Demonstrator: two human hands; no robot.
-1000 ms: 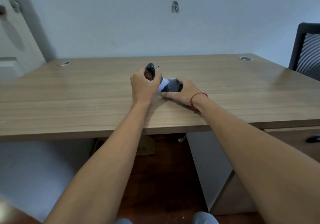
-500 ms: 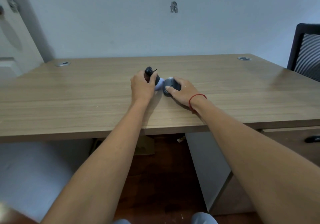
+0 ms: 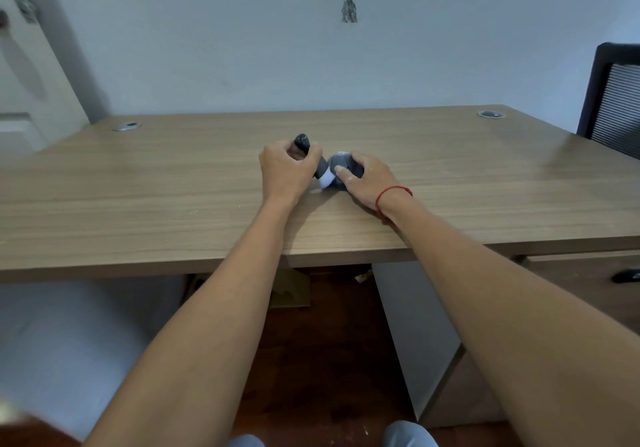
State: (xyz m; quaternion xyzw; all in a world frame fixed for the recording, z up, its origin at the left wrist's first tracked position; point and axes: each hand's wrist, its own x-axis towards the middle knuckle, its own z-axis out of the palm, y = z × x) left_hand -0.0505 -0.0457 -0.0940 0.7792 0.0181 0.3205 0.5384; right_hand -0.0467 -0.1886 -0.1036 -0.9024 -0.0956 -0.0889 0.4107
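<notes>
On the wooden desk [image 3: 173, 187] lies a dark grey computer mouse [image 3: 341, 166]. My right hand [image 3: 363, 178] grips it from the right, thumb on its top. My left hand [image 3: 287, 169] is curled round a dark-handled brush [image 3: 302, 141] whose pale bristle tip [image 3: 326, 180] touches the mouse's left side. A red string circles my right wrist.
Two cable grommets [image 3: 126, 126] [image 3: 491, 114] sit at the desk's back corners. A black mesh chair [image 3: 613, 100] stands at the right. A drawer with a black handle [image 3: 627, 275] is under the desk's right end. A cardboard box [image 3: 287, 287] lies below.
The brush tip has shifted along the mouse's left side, down toward the near edge. My right hand has turned the mouse slightly and kept holding it.
</notes>
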